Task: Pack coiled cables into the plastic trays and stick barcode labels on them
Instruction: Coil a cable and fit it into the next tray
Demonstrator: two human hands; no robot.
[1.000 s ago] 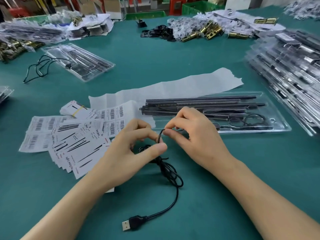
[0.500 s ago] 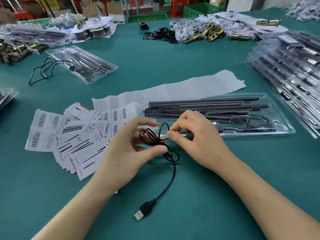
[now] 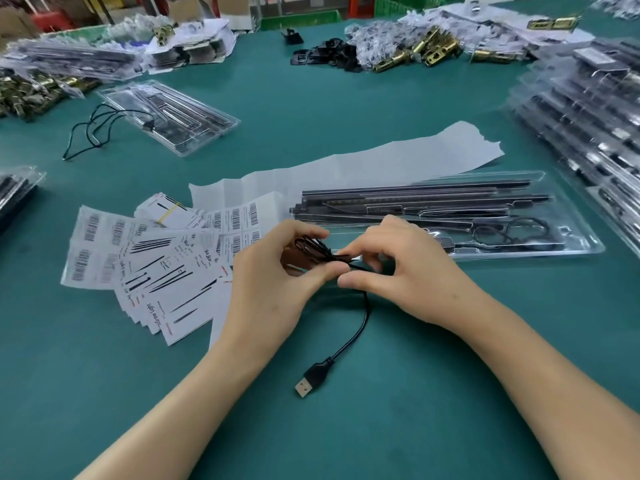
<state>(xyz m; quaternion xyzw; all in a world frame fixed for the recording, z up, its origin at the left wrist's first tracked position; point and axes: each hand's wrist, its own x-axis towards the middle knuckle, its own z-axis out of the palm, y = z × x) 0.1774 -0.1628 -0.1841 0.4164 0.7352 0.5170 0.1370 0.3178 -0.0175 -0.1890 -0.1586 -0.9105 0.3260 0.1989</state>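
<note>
Landmark: a clear plastic near tray (image 3: 571, 244) is laid lengthwise on the green tabletop (image 3: 346, 431); every place below is given from it.
Tray contents: long black strips (image 3: 415, 195) are laid along its back half, and a packed cable (image 3: 512, 230) is seen coiled in its front right part.
Left hand: the left hand (image 3: 273, 285) is held just in front of the near tray's left end; its grip is clenched on the small coil of the black cable (image 3: 311, 248), the loops being pinched between thumb and fingers.
Right hand: the right hand (image 3: 412, 275) is held just beside the left one, in front of the near tray; the cable strand next to the coil is pinched in its grip between thumb and forefinger.
Cable tail: a free length is left hanging from the hands, and its USB plug (image 3: 311, 381) is rested on the tabletop well in front of the near tray's left end.
Barcode labels: sheets of barcode labels (image 3: 91, 247) are spread to the left of the near tray.
Printed cards: printed cards (image 3: 166, 282) are fanned out over the labels, to the left of the near tray.
Backing paper: a long white paper strip (image 3: 381, 157) is laid along the near tray's back edge.
Far tray: a far tray (image 3: 173, 116) is set well behind and to the left, with a loose cable (image 3: 93, 129) trailing from it.
Stack: packed trays (image 3: 588, 109) are piled to the right of the near tray.
Fittings: brass fittings (image 3: 426, 50) are heaped far behind it.
</note>
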